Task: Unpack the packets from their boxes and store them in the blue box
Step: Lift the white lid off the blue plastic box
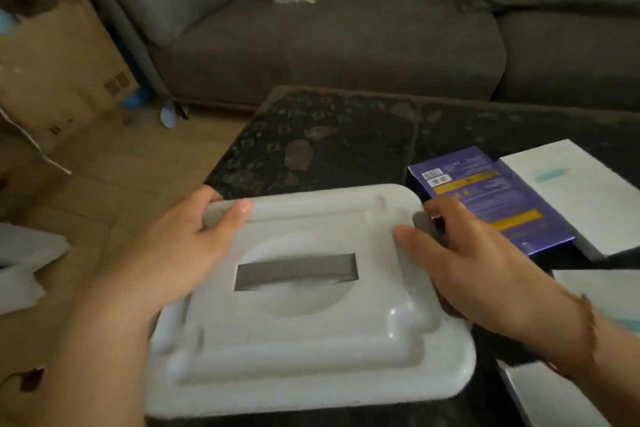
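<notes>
A pale bluish-white storage box lid [304, 340] with a grey handle [296, 270] in its middle fills the near part of the dark table. My left hand [166, 253] grips the lid's far left corner, thumb on top. My right hand [481, 270] holds the lid's right edge by a grey latch [422, 222]. The box under the lid is hidden. A purple packet box [485, 194] lies flat just right of the lid. A white box [581, 198] lies beside it, further right.
The dark speckled table [329, 139] stretches away to a grey sofa [329, 45]. More white boxes [602, 291] lie at the right edge. A cardboard carton [59, 62] stands on the wooden floor at left, with white packaging [24, 267] near it.
</notes>
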### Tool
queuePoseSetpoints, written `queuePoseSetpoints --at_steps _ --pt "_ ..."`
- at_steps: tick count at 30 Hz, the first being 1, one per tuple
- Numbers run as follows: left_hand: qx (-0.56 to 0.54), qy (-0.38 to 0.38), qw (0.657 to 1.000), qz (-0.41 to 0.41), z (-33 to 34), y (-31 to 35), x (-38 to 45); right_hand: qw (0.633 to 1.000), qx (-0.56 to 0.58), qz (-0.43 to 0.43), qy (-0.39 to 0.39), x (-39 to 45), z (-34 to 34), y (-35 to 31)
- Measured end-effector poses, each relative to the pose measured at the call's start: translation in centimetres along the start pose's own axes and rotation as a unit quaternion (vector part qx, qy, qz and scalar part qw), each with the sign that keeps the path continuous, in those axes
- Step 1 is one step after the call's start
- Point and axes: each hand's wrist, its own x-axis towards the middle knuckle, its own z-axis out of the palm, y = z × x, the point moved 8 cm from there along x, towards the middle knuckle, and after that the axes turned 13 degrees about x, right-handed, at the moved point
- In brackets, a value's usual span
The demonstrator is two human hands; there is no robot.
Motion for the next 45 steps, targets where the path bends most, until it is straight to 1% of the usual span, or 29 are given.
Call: queuePoseSetpoints --at_steps 3,6,11,13,15,19,22,27,30,34,36,39,42,45 --pt "0.037 -0.016 0.999 0.006 0.2 -0.1 -0.2 1.0 -0.024 -0.013 -0.015 0.3 0.0 0.3" --pt "0.057 -0.017 0.998 0.007 0.1 -0.1 -0.4 0.999 -0.036 -0.025 -0.015 0.6 0.2 0.4" --pt "0.073 -0.052 0.996 -0.001 -0.1 -0.3 -0.2 0.999 -0.036 -0.019 -0.019 0.8 0.6 -0.1" --pt "0.063 -0.061 0.996 0.003 -0.2 -0.2 0.0 0.998 -0.05 -0.021 -0.018 0.9 0.6 -0.2" --pt "0.042 -0.054 0.998 0.004 -0.1 -0.1 0.1 0.998 -0.065 -0.025 -0.01 1.3 0.5 -0.2" --pt "-0.012 -0.008 1.0 0.007 0.2 -0.4 -0.2 0.995 -0.093 -0.028 0.011 1.4 0.6 -0.4" --pt "-0.062 0.005 0.998 0.009 0.1 -0.7 -0.3 0.993 -0.115 -0.023 0.029 0.7 0.6 -0.9" --pt "-0.06 -0.001 0.998 0.006 -0.5 -1.0 -1.4 0.984 -0.179 0.001 0.012 -1.5 1.1 -2.3" --pt "-0.045 -0.013 0.999 0.019 -0.5 -2.1 -3.3 0.986 -0.167 -0.004 0.003 -3.9 1.9 -1.8" --pt "-0.025 -0.006 0.999 0.039 -0.4 -3.3 -6.5 0.984 -0.179 -0.005 -0.011 -7.3 3.2 -1.1" --pt "-0.035 -0.006 0.998 0.043 -0.4 -3.5 -7.5 0.985 -0.173 -0.001 -0.005 -8.3 3.2 -0.8" --pt "-0.063 -0.02 0.997 0.049 -0.5 -4.1 -8.1 0.981 -0.194 -0.003 0.002 -9.3 3.1 -0.7" --pt "-0.111 -0.018 0.993 0.038 -0.8 -4.6 -9.0 0.979 -0.203 -0.01 0.006 -9.4 3.0 -0.9" --pt "-0.117 -0.007 0.993 0.014 -0.8 -4.9 -10.0 0.981 -0.196 -0.008 -0.007 -9.5 2.8 -0.8"
